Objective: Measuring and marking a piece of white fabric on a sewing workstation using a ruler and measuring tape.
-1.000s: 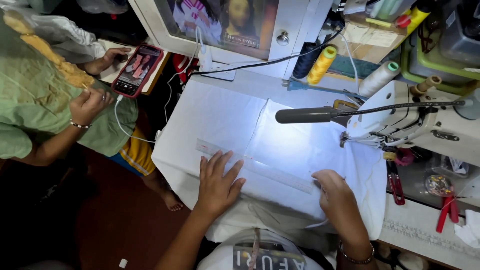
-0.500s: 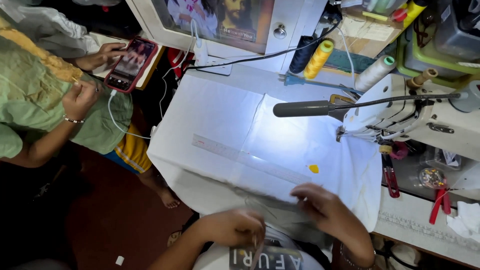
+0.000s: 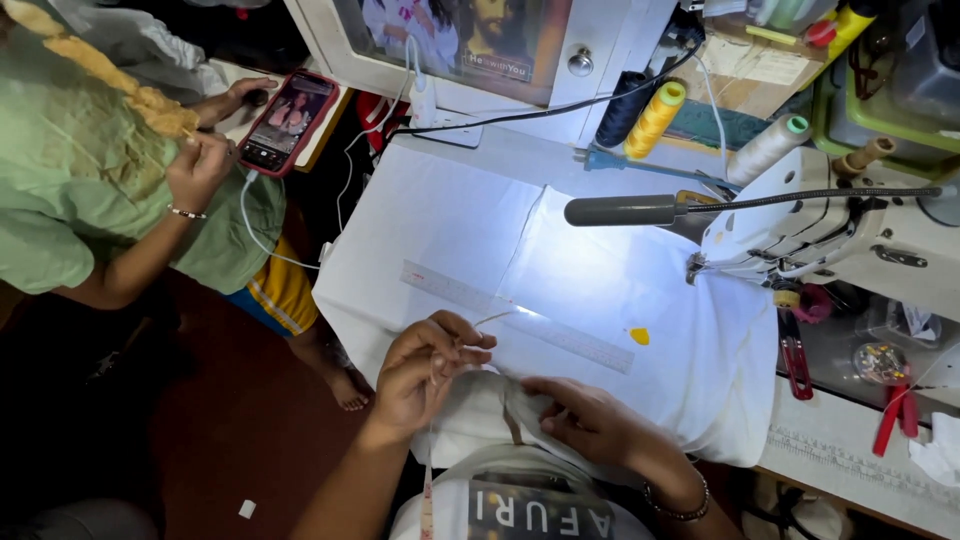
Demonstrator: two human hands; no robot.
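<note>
1. The left hand (image 3: 425, 372) is curled at the near edge of the white cloth (image 3: 440, 240), thumb and fingertips pressed together on a thin tape measure (image 3: 428, 490) that hangs down from it toward the person's chest.
2. The right hand (image 3: 590, 420) lies just beside the left, palm down, fingers bent and gripping a bunched fold of the same cloth; whether it also holds the tape cannot be told.
3. The two hands are close together, almost touching, at the cloth's near hem.
4. Just beyond the left hand's knuckles a clear ruler (image 3: 520, 315) lies flat on the cloth, slanting away to the right.
5. Past the right hand, near the ruler's far end, a small yellow chalk piece (image 3: 639, 336) rests on the cloth.
6. Farther right stands a white sewing machine (image 3: 850, 240), with a lamp on a bendy neck (image 3: 620, 210) shining on the cloth.
7. To the right of the right hand, red scissors (image 3: 795, 355) lie on the table beside the machine.
8. Well beyond both hands, a yellow thread cone (image 3: 655, 118), a dark one (image 3: 622, 108) and a white one (image 3: 768, 148) stand at the back.
9. Far to the left of the left hand, another person in a green top (image 3: 70, 180) holds a red phone (image 3: 288, 122).
</note>
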